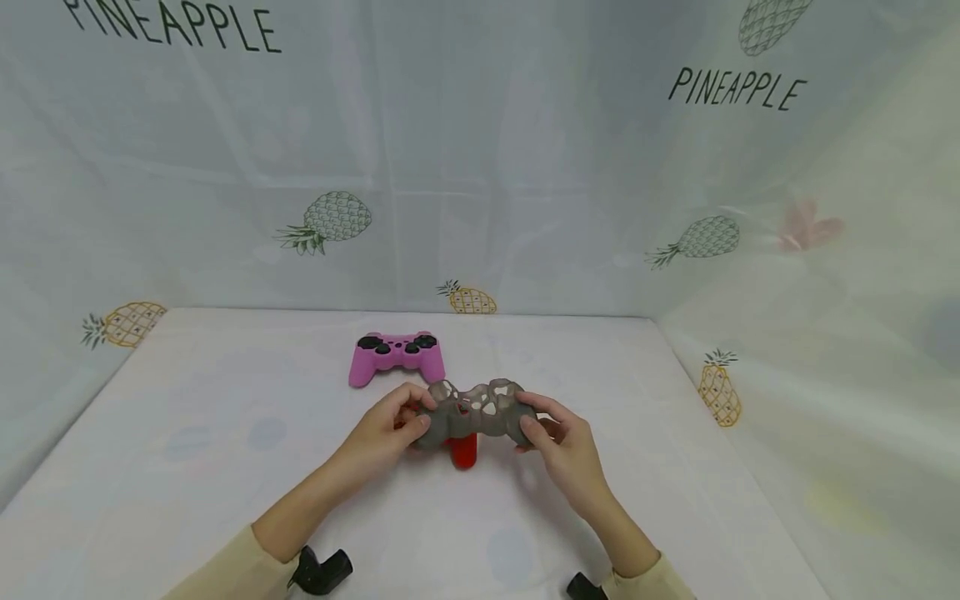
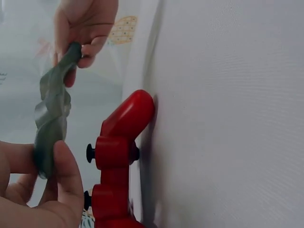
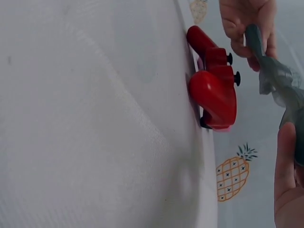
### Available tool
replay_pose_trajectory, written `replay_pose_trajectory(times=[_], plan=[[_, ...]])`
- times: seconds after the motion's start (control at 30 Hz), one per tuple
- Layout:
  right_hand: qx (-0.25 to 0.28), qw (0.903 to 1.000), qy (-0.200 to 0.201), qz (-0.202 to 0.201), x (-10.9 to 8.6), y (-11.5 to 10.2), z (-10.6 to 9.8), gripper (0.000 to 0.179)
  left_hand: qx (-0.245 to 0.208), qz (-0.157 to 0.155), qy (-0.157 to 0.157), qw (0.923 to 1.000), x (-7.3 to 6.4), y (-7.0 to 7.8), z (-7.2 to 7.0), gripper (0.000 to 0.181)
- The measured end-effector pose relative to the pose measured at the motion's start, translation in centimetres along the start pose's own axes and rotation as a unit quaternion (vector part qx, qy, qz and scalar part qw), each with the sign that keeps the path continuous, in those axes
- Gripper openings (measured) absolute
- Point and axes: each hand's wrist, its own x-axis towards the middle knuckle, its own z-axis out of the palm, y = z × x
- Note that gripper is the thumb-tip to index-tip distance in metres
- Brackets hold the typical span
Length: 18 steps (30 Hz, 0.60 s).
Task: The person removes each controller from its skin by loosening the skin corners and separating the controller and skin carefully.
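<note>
Here, the left hand (image 1: 393, 423) and right hand (image 1: 567, 452) grip a grey controller-shaped cover (image 1: 480, 424) (lumpy, pale-patched).

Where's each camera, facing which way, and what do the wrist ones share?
Head: on the head, facing forward and down toward the pink controller; left hand, right hand and sleeves show.
Left wrist: on that wrist, facing across the table toward the red controller; left hand near, right beyond.
Right wrist: on that wrist, facing back across it; right hand near, left beyond.
Wrist views share the grey cover and red controller.
</note>
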Motion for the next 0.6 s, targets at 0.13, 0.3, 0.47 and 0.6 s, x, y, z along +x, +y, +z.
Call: replay_pose_trajectory(times=[0.13, 0.3, 0.47, 0.6], plan=[[-0.023, 0.9996, 0.009, -0.017, 0.0, 0.2, -0.2, 0.035, 0.041, 0.021, 0.011, 0.9989, 0.3, 0.3, 0.4, 0.023], [-0.031, 0.9985, 0.032, -0.033, 0.0, 0.5, -0.5, 0.037, 0.049, 0.026, 0.025, 0.9981, 0.8, 0.7, 1.2, 0.028], [-0.032, 0.9959, 0.065, -0.054, 0.0, 0.3, -1.1, 0.039, 0.059, 0.015, 0.009, 0.9981, 1.4, 1.4, 2.1, 0.033], [-0.037, 0.9944, 0.071, -0.07, -0.2, 0.3, -1.9, 0.039, 0.083, -0.005, -0.025, 0.9962, 1.7, 1.9, 2.9, 0.035]])
